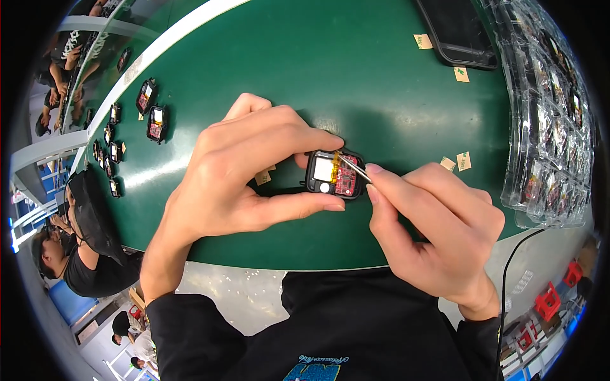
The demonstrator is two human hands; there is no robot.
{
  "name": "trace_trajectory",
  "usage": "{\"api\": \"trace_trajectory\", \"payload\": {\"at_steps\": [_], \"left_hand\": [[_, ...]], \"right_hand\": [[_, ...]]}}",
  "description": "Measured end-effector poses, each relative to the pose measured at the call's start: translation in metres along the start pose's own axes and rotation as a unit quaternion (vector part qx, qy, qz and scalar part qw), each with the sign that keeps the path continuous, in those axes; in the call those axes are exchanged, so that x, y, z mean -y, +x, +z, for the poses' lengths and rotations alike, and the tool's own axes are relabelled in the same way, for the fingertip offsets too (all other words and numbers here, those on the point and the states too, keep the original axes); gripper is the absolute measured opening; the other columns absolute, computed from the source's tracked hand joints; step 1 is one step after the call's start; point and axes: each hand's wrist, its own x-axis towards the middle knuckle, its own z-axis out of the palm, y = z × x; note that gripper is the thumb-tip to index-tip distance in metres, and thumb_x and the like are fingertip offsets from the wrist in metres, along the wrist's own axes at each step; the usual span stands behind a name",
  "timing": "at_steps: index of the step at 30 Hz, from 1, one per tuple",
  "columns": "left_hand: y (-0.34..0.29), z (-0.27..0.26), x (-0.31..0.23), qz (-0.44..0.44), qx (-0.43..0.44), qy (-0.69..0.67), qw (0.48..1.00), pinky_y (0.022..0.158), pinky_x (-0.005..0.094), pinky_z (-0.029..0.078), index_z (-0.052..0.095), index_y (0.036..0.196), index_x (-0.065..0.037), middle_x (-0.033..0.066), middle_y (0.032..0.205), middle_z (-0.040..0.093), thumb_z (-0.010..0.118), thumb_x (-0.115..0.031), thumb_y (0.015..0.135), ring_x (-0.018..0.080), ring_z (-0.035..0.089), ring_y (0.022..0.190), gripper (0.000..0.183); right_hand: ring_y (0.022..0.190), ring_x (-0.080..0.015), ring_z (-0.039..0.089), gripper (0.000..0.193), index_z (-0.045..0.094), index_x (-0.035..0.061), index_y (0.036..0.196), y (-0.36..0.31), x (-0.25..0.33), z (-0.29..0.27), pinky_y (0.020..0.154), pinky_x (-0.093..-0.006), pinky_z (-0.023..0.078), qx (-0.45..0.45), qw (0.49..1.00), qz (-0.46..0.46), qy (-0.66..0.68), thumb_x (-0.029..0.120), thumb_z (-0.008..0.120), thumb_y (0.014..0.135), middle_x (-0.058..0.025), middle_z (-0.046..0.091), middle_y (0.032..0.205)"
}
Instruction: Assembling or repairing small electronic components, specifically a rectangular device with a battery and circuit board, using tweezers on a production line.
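A small black device housing [311, 182] lies face up with a red circuit board [347, 180], a white battery-like block [322, 169] and yellow tape [335, 166] inside. My left hand [244, 162] grips it between thumb and fingers at its near and far edges. In my right hand [432, 225] a thin metal tool, seemingly tweezers [357, 169], is pinched between thumb and forefinger. Its tip rests at or just over the board beside the yellow tape. Whether the tip touches cannot be made out.
Several similar open housings [156, 123] stand on the green table [381, 76] at left. Stacked clear plastic trays [546, 127] with parts line the right. A black phone-like slab [459, 32] lies far right, near small paper tags [462, 160]. Another person [82, 260] sits at left by a black bag [95, 216].
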Motion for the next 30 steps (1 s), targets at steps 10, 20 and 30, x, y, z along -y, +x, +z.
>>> {"api": "trace_trajectory", "payload": {"at_steps": [10, 20, 30], "left_hand": [[-0.0010, 0.0006, 0.0013, 0.008, -0.002, 0.003, 1.000, 0.077, 0.0334, 0.045, 0.082, 0.112, 0.002, 0.0071, 0.089, 0.077, 0.105, -0.033, 0.063, 0.0197, 0.065, 0.073, 0.064], [-0.0001, 0.0010, 0.0008, 0.006, -0.007, -0.001, 1.000, 0.076, 0.0324, 0.045, 0.083, 0.113, 0.001, 0.0056, 0.087, 0.075, 0.105, -0.033, 0.063, 0.0184, 0.063, 0.072, 0.064], [-0.0022, 0.0010, -0.0040, -0.019, 0.003, 0.002, 1.000, 0.075, 0.0308, 0.044, 0.083, 0.112, -0.001, 0.0030, 0.082, 0.071, 0.105, -0.030, 0.064, 0.0158, 0.060, 0.070, 0.061]], "right_hand": [[0.053, -0.0136, 0.060, 0.032, 0.084, -0.0038, 0.106, 0.0009, 0.0024, -0.0032, 0.048, -0.0287, 0.044, 0.018, 1.000, -0.001, -0.021, -0.013, 0.084, 0.075, -0.0061, 0.066, 0.075], [0.053, -0.0150, 0.055, 0.031, 0.078, -0.0079, 0.100, -0.0027, 0.0007, -0.0017, 0.046, -0.0328, 0.041, 0.008, 0.999, -0.027, -0.017, -0.013, 0.082, 0.070, -0.0049, 0.053, 0.076], [0.056, -0.0174, 0.060, 0.031, 0.076, -0.0083, 0.106, -0.0048, 0.0023, -0.0033, 0.048, -0.0339, 0.045, 0.015, 1.000, -0.022, 0.007, -0.010, 0.082, 0.075, -0.0065, 0.056, 0.081]]}}
